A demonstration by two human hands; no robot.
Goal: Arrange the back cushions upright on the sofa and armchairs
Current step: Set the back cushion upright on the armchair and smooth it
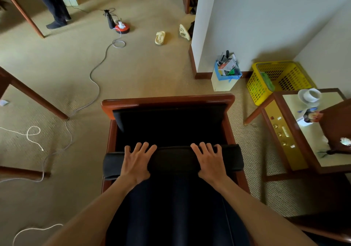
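Head view, looking down over the back of a wooden-framed armchair (167, 101) from behind; I am working from the backrest side. The black back cushion (173, 159) stands along the rear edge of the chair, its top edge running from the left arm rail to the right one, with the seat cushion (171, 128) dark and hard to read beyond it. Left hand (135, 163) lies flat on the cushion's top toward its left end, fingers spread and curled over the far side; right hand (210, 161) does the same toward the right end. Neither hand is closed round anything; both are open palms pressing down, thumbs on the near side. My reading: the cushion is already up and this is the seating and squaring step. To do it well I would press evenly with both palms so the lower edge tucks against the seat, then check that the top runs parallel to the front rail of the frame. The cushion's left end seems to overhang the left arm rail slightly more than the right, so a small nudge rightward may centre it. Soft foam will spring back, so press and release slowly. Side table (284, 124) with a cup (309, 95) stands off the chair's right edge; keep my elbow clear.
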